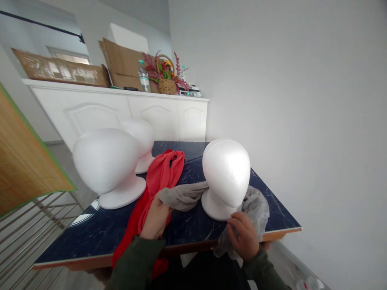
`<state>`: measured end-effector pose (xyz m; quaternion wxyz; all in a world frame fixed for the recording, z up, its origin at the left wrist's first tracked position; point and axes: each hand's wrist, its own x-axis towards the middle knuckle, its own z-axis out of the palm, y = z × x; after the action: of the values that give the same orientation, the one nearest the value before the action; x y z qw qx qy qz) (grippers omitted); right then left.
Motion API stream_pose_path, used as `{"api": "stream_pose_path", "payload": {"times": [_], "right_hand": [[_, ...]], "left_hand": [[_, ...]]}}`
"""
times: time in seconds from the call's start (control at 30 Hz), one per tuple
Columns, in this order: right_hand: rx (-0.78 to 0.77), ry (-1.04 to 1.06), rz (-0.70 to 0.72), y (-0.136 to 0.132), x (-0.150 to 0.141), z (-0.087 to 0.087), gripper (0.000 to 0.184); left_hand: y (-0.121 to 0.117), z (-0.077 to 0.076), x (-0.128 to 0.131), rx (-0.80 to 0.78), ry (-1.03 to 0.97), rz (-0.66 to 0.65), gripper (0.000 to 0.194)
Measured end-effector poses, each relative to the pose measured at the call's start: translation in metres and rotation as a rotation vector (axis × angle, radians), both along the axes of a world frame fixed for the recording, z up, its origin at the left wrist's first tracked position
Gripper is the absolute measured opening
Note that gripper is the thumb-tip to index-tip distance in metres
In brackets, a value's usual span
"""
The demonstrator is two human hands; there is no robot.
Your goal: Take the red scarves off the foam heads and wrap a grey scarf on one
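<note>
A white foam head form [226, 173] stands upright on the dark blue marbled tabletop [190, 229]. A thin grey scarf [187, 195] passes behind its neck, with both ends coming toward me. My left hand [155, 217] is closed on the scarf's left end, pulled out to the side. Close to the base's front right is my right hand [244, 237], its fingers curled over the other end, where grey cloth bunches beside it and hangs past the table edge. A red scarf [163, 169] lies left of the form and runs under my left forearm.
Two more white foam heads, one nearer [105, 161] and one behind [140, 137], stand at left. A white cabinet [90, 108] holds cardboard boxes [66, 72], a water bottle [144, 76] and a flower basket [167, 85]. A metal rack [39, 229] stands left; the wall [287, 100] is right.
</note>
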<state>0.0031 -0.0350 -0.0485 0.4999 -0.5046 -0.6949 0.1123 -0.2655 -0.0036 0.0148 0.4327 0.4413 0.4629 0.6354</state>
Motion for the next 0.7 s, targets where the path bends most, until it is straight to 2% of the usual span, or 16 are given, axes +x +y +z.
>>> {"api": "stream_pose_path", "payload": {"times": [0.03,0.07,0.17,0.2,0.27,0.33,0.4,0.47,0.57,0.63,0.7], "right_hand": [[-0.027,-0.019,0.011,0.001,-0.01,0.002,0.007],[-0.049,-0.013,-0.042,0.004,-0.016,0.004,0.012],[-0.07,0.07,-0.299,0.026,-0.021,0.011,0.046],[-0.07,0.095,-0.326,0.034,-0.021,0.014,0.06],[-0.096,0.139,-0.258,0.048,-0.021,0.018,0.073],[-0.175,0.234,-0.124,0.057,-0.025,0.021,0.069],[-0.247,0.384,-0.02,0.061,-0.031,0.024,0.063],[-0.251,0.515,-0.018,0.064,-0.037,0.025,0.069],[-0.22,0.573,-0.09,0.067,-0.041,0.026,0.079],[-0.237,0.565,-0.097,0.068,-0.041,0.028,0.075],[-0.26,0.561,-0.091,0.065,-0.041,0.031,0.066]], "left_hand": [[0.003,0.01,-0.002,-0.013,-0.095,-0.038,0.03],[0.007,0.022,-0.006,-0.019,-0.168,-0.052,0.029],[0.018,0.056,-0.02,0.037,-0.27,-0.009,0.024],[0.021,0.066,-0.025,0.063,-0.277,0.001,0.023],[0.023,0.081,-0.032,0.097,-0.268,-0.005,0.021],[0.021,0.085,-0.034,0.101,-0.244,-0.008,0.02],[0.017,0.081,-0.034,0.075,-0.226,-0.026,0.022],[0.013,0.073,-0.032,0.042,-0.219,-0.044,0.024],[0.011,0.067,-0.033,0.028,-0.21,-0.046,0.026],[0.012,0.074,-0.036,0.064,-0.203,-0.026,0.023],[0.013,0.092,-0.041,0.161,-0.207,0.007,0.016]]}}
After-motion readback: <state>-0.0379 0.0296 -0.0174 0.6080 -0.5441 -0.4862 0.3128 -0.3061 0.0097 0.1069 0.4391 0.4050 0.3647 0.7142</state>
